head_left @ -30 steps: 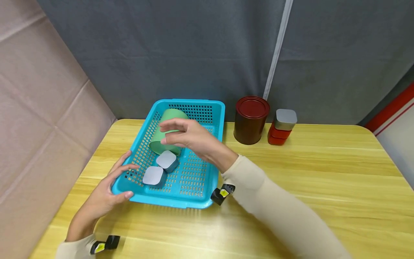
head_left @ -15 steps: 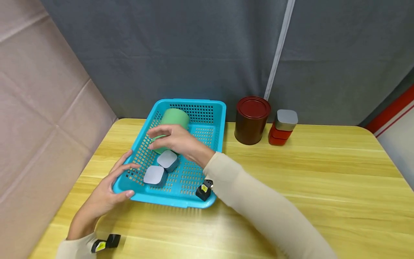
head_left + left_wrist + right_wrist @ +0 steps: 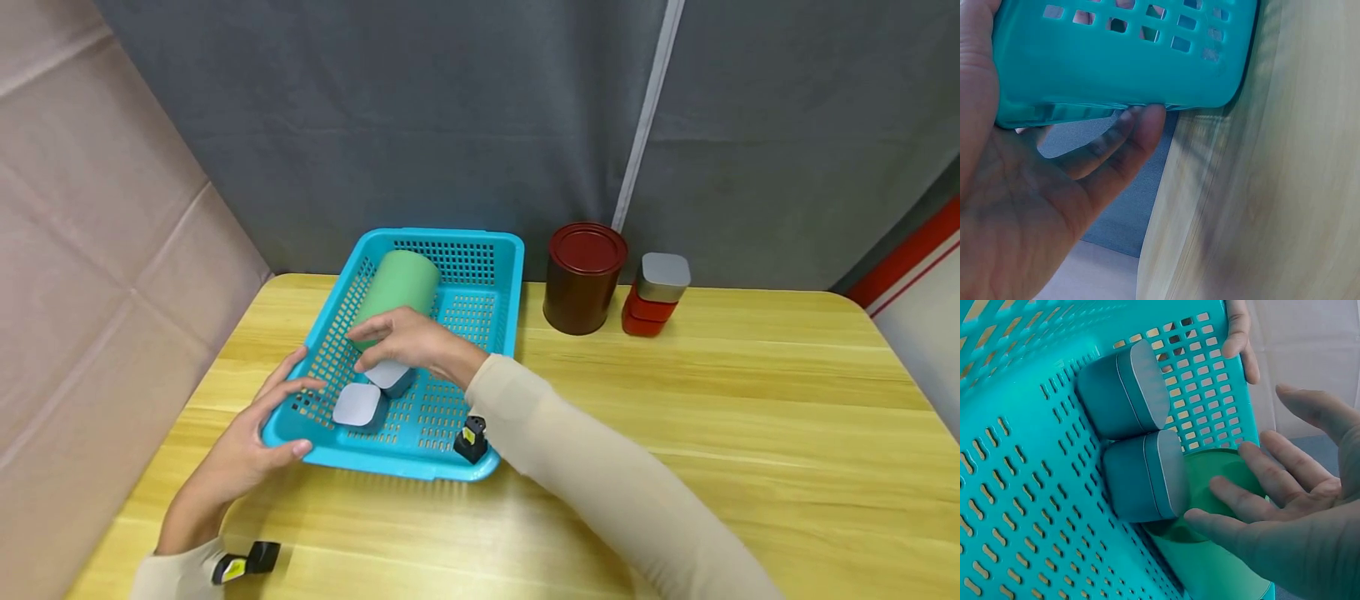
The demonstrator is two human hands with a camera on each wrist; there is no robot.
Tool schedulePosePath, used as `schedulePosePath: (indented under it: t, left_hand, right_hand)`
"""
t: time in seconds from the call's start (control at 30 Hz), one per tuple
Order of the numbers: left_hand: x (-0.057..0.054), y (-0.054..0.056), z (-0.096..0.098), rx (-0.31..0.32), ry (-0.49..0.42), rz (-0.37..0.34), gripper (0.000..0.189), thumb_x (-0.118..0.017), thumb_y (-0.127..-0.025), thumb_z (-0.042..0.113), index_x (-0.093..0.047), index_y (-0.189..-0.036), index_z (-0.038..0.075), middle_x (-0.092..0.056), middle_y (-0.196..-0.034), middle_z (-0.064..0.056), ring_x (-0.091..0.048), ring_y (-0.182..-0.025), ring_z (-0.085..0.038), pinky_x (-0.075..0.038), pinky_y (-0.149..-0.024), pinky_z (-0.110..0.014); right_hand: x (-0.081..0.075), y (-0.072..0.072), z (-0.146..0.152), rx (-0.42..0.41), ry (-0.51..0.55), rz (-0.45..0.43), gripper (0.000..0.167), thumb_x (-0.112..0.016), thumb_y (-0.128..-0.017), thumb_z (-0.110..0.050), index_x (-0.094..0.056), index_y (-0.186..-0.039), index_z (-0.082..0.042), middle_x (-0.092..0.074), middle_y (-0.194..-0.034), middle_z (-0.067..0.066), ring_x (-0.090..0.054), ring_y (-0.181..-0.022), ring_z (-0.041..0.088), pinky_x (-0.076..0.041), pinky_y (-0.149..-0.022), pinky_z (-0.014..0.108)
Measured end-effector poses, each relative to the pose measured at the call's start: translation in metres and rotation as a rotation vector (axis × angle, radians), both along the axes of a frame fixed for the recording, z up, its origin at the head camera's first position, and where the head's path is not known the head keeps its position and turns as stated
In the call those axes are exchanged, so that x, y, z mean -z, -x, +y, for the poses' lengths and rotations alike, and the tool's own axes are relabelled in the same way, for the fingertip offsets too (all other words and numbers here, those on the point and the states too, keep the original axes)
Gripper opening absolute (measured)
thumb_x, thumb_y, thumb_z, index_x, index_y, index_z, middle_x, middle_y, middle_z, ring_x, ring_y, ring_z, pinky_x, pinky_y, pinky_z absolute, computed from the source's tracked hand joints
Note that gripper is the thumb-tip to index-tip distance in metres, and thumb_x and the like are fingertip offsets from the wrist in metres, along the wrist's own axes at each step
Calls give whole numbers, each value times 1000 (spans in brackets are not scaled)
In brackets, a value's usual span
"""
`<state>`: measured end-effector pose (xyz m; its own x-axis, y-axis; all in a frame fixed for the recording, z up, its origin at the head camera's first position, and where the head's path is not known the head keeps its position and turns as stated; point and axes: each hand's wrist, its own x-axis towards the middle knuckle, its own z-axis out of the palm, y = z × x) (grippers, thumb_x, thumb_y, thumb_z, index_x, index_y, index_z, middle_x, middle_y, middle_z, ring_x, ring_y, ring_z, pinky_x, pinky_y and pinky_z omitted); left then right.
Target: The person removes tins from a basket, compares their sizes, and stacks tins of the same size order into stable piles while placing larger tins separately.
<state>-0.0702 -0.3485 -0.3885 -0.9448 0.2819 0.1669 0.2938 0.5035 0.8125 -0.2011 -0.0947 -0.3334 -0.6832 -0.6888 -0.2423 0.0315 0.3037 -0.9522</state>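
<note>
My left hand [image 3: 238, 446] grips the near left corner of a blue plastic basket [image 3: 517, 304], thumb on the front rim and fingers over the left side. Inside the basket, a green cylindrical container [image 3: 402, 283] lies on its side, its open end toward me. Two small rounded-square boxes stand close together by that end: the nearer box [image 3: 357, 406] is in full view, while my right hand partly covers the farther box [image 3: 399, 385]. That right hand [image 3: 412, 337] hovers with spread fingers over the farther box and the green container's mouth, holding nothing; contact cannot be made out.
Right of the basket stands a dark red lidded can [image 3: 583, 287]. Beside it is a small stack with a grey box [image 3: 664, 277] on top of red ones [image 3: 647, 315]. A grey curtain [image 3: 420, 117] hangs behind the wooden table [image 3: 750, 433], and a pale wall covering is at left.
My right hand has moved left over the basket, then lower and nearer, from above the green container to above the farther box. The left hand keeps its grip on the basket.
</note>
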Motion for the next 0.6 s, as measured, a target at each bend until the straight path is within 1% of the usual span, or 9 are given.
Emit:
schedulePosePath:
  t: [0.1,0.2,0.4,0.6]
  left_hand:
    - [1,-1,0,-2,-1,-3,63,-76,-82,4,-56,-142,4,-13,-177,2,-16,-157,0,-27,-106,-7]
    - [1,-1,-1,-5,0,-11,63,-76,-82,4,-56,-142,4,-13,-177,3,-15,-156,-1,-27,-105,-8]
    - [1,-1,0,-3,-14,-19,63,-76,-82,2,-56,-142,3,-12,-177,3,-15,-156,-1,-28,-105,-7]
    - [0,-1,0,-8,-3,-23,62,-76,-82,3,-57,-142,5,-13,-177,4,-15,-156,-1,-28,-104,-7]
  right_hand:
    - [1,0,-1,-4,-47,10,58,-80,-90,-9,-63,-145,-12,-63,-150,1,-49,-148,25,-43,-117,36]
    - [2,-1,-1,-9,-75,14,60,-80,-89,-8,-61,-147,-12,-61,-152,1,-49,-148,25,-40,-120,39]
    - [6,0,-3,-46,-125,57,61,-77,-90,-7,-59,-148,-11,-59,-154,0,-49,-148,24,-42,-118,38]
    - [8,-1,-5,-60,-143,91,62,-75,-89,-1,-59,-148,-6,-59,-154,7,-52,-146,27,-48,-112,36]
